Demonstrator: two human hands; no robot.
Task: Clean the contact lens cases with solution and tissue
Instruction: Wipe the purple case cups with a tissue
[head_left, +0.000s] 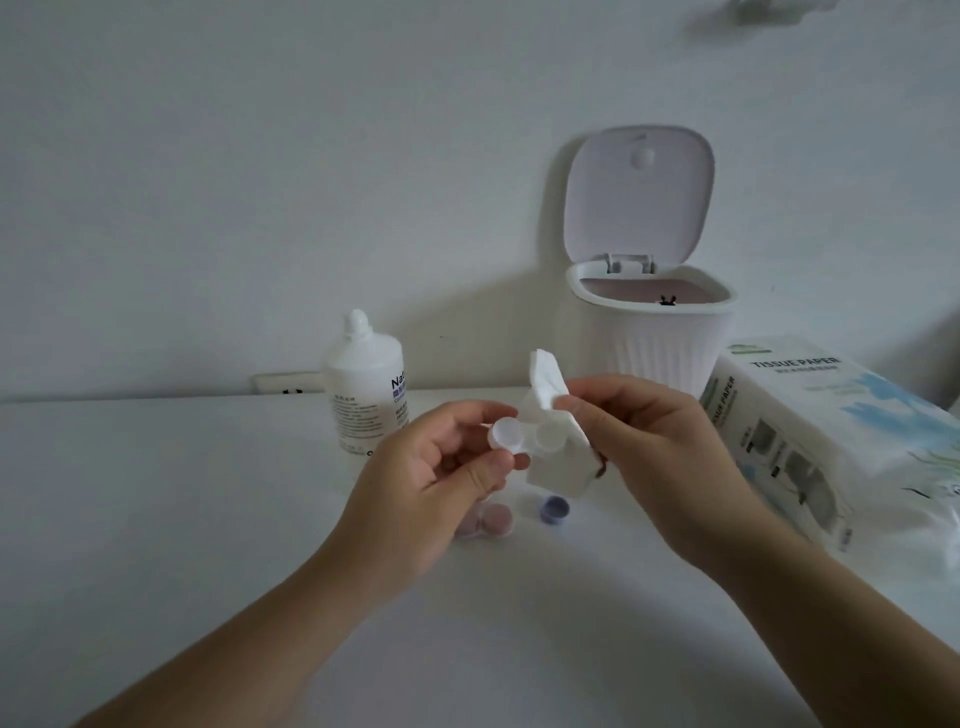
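My left hand (441, 467) pinches a white, uncapped contact lens case (511, 434) by its left well, above the white table (208, 519). My right hand (654, 447) grips a folded white tissue (550, 415) that lies against the case's right well. On the table below, a pink lens case (493, 519) is partly hidden behind my left hand. A loose purple cap (555, 508) lies beside the pink case. The solution bottle (366, 387) stands upright behind my left hand, with its cap on.
A small white bin (649, 332) with its lid flipped up stands at the back against the wall. A pack of tissue paper (831, 431) lies at the right. A wall socket (285, 384) sits behind the table's back edge.
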